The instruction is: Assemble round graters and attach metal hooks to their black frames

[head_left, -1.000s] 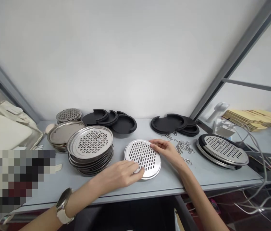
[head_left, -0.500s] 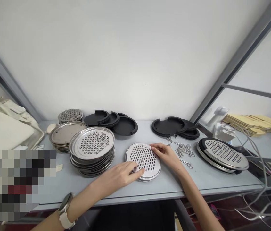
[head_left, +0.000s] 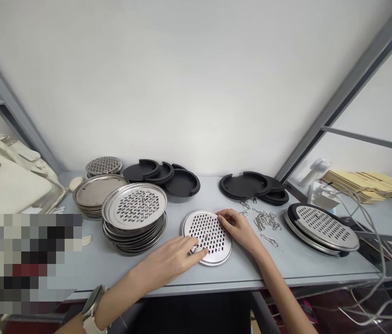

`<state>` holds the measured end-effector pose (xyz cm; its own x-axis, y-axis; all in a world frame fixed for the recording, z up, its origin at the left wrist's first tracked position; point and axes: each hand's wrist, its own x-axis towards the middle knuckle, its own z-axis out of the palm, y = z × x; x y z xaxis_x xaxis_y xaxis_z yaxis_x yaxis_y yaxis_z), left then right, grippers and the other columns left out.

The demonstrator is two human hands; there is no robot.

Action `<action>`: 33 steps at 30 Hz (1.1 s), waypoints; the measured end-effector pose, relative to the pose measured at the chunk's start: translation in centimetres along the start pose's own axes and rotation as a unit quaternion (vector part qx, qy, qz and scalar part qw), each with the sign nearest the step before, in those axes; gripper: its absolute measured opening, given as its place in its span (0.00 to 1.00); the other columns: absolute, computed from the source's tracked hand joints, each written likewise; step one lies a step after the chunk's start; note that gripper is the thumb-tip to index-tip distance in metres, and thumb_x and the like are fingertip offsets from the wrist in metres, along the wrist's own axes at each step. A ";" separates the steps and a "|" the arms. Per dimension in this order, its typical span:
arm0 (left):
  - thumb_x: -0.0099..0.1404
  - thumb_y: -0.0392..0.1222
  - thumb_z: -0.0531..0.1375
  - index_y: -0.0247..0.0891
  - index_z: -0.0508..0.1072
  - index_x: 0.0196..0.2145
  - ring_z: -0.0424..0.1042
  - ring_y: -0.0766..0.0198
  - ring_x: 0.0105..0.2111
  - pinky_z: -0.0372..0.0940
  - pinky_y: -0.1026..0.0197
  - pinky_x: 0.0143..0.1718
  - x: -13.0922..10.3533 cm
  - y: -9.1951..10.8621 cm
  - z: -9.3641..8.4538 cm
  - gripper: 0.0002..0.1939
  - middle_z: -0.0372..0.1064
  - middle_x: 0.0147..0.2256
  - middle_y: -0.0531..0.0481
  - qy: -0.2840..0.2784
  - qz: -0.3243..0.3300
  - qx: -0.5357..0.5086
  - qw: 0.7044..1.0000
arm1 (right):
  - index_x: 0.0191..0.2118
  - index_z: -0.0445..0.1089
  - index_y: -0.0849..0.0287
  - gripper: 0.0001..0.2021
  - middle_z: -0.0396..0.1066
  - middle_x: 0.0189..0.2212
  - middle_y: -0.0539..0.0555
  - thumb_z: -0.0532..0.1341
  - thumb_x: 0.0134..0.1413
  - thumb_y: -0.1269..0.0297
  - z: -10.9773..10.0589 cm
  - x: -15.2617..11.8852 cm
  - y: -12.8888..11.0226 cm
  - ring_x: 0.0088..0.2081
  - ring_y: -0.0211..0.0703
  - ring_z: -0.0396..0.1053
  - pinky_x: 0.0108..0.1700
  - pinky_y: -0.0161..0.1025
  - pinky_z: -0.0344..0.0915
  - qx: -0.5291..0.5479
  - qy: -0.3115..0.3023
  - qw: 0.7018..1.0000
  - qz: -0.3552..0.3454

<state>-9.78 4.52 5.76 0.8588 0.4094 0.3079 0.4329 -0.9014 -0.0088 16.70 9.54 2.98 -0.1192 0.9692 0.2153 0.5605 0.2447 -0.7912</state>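
Note:
A round perforated metal disc (head_left: 213,236) lies on the grey table, with another rim showing beneath it. My left hand (head_left: 178,255) rests at its lower left edge, thumb and fingers apart on the metal. At the upper right edge, my right hand (head_left: 236,227) touches the rim with bent fingers. To the left stands a tall stack of metal discs, topped by a grater disc (head_left: 138,207). Metal clips (head_left: 266,220) lie loose right of my right hand. Further right, a perforated disc (head_left: 324,225) sits in a black holder on other discs.
Black round holders (head_left: 182,182) and more black holders (head_left: 244,184) lie along the wall. Plain metal discs (head_left: 98,189) are stacked at left, near a cream bag (head_left: 8,181). Yellow pieces (head_left: 359,181) and white cables (head_left: 382,250) are at right.
The camera view has shifted slightly. The perforated disc has turned or slid a little, baring more of the rim beneath at its upper left. Both hands stay at it.

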 end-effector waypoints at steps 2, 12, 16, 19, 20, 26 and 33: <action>0.66 0.29 0.55 0.38 0.61 0.55 0.69 0.57 0.42 0.67 0.57 0.42 -0.2 -0.1 0.1 0.21 0.65 0.43 0.43 0.015 -0.003 -0.004 1.000 | 0.38 0.72 0.61 0.13 0.73 0.34 0.56 0.55 0.59 0.57 0.0 -0.1 -0.2 0.33 0.44 0.70 0.38 0.42 0.68 -0.018 -0.002 1.000 -0.005; 0.68 0.43 0.56 0.39 0.64 0.53 0.67 0.52 0.46 0.67 0.50 0.44 -0.8 0.0 0.3 0.17 0.62 0.48 0.40 0.020 -0.117 0.006 0.993 | 0.39 0.73 0.60 0.12 0.72 0.36 0.56 0.54 0.60 0.60 0.4 -0.1 -1.1 0.36 0.44 0.69 0.42 0.41 0.65 -0.068 0.020 0.997 -0.037; 0.69 0.43 0.55 0.38 0.61 0.56 0.68 0.54 0.46 0.67 0.53 0.45 -1.4 0.4 0.8 0.19 0.59 0.51 0.38 0.018 -0.165 -0.020 0.986 | 0.41 0.74 0.59 0.14 0.70 0.35 0.56 0.52 0.62 0.61 0.7 -0.2 -1.4 0.36 0.44 0.69 0.42 0.42 0.64 -0.090 0.022 0.994 -0.050; 0.69 0.43 0.54 0.39 0.60 0.57 0.70 0.56 0.46 0.67 0.54 0.46 -1.6 0.5 1.2 0.20 0.59 0.52 0.39 0.022 -0.179 -0.041 0.983 | 0.41 0.74 0.60 0.14 0.69 0.35 0.57 0.52 0.62 0.62 1.0 -0.2 -1.6 0.37 0.45 0.68 0.43 0.43 0.64 -0.099 0.025 0.993 -0.051; 0.69 0.44 0.54 0.40 0.59 0.58 0.69 0.57 0.46 0.67 0.55 0.47 -1.7 0.5 1.4 0.21 0.59 0.52 0.40 0.025 -0.181 -0.045 0.982 | 0.41 0.73 0.60 0.14 0.69 0.35 0.57 0.52 0.62 0.62 1.1 -0.2 -1.6 0.38 0.45 0.68 0.44 0.43 0.64 -0.101 0.027 0.993 -0.050; 0.70 0.45 0.52 0.39 0.57 0.60 0.65 0.57 0.53 0.65 0.55 0.52 -2.0 0.4 2.2 0.22 0.60 0.54 0.40 0.062 -0.170 -0.041 0.983 | 0.43 0.73 0.62 0.14 0.68 0.36 0.59 0.52 0.63 0.62 1.5 -0.3 -1.7 0.40 0.47 0.68 0.46 0.45 0.65 -0.120 0.033 0.991 -0.053; 0.70 0.43 0.53 0.39 0.58 0.59 0.63 0.59 0.55 0.64 0.56 0.54 -2.0 0.5 2.3 0.22 0.62 0.54 0.41 0.080 -0.166 -0.047 0.982 | 0.44 0.72 0.62 0.14 0.69 0.38 0.60 0.51 0.63 0.63 1.7 -0.3 -2.1 0.43 0.49 0.69 0.48 0.46 0.65 -0.143 0.038 0.987 -0.059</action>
<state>-10.65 3.54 2.96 0.6165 0.6627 0.4252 0.6486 -0.7336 0.2029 14.21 8.81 3.59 -0.1410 0.9271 0.3472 0.7568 0.3270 -0.5659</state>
